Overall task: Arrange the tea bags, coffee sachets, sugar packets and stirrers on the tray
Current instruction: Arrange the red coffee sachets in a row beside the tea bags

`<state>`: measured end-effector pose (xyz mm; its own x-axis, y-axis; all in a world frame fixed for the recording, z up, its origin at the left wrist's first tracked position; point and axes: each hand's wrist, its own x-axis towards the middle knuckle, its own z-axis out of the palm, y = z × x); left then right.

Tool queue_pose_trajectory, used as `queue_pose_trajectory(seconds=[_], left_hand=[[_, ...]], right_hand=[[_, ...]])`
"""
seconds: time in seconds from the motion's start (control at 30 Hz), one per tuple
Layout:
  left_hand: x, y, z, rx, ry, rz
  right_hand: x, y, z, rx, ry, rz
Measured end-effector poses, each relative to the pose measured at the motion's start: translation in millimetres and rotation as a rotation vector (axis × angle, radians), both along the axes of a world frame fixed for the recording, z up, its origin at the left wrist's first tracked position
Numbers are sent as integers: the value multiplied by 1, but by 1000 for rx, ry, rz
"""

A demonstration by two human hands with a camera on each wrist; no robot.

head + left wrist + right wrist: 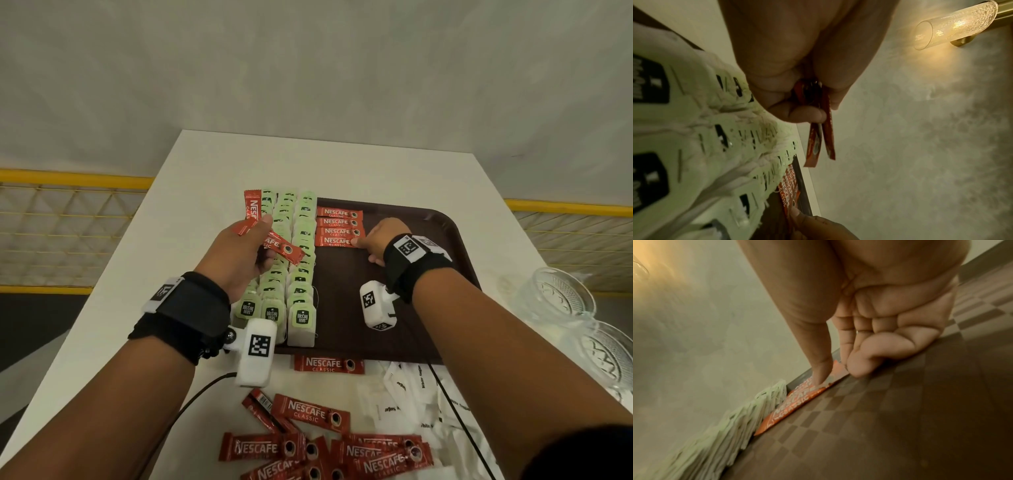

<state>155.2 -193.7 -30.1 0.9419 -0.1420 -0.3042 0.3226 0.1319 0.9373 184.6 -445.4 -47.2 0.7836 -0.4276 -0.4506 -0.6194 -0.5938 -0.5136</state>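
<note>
Head view: the left hand (239, 253) grips several coffee sachets (284, 249) above the tea bags (301, 274) filling the tray's (428, 329) left side. The right hand (380, 240) presses the nearest laid sachet (337, 242).

Left wrist view: fingers (797, 113) pinch red sachets (820, 139).

Right wrist view: a fingertip (821, 374) touches the sachet (797, 404), other fingers curled.

sachet pile (325, 445): cut by bottom edge | glass bowls (582, 318): cut right

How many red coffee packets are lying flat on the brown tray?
4. The coffee packets lie in a column on the tray, beside the tea bags; the right hand touches the nearest.
</note>
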Motion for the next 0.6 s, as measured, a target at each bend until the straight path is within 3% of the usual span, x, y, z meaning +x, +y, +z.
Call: queue_pose_trajectory(seconds=[0.17,0.3,0.43,0.5,0.6], left_hand=[[-6,-8,-1,-13,-4,-33],[-8,-11,0,-48,13,-32],[-9,-13,2,-76,-3,-43],[-10,-15,2,-90,-26,-48],[-10,-20,2,-98,-83,-37]], right_hand=[[-5,-3,1,83,-68,11],[-2,6,-1,99,14,-26],[-13,9,13,-26,-79,70],[-26,16,26,182,-188,132],[-43,30,43,623,-144,248]])
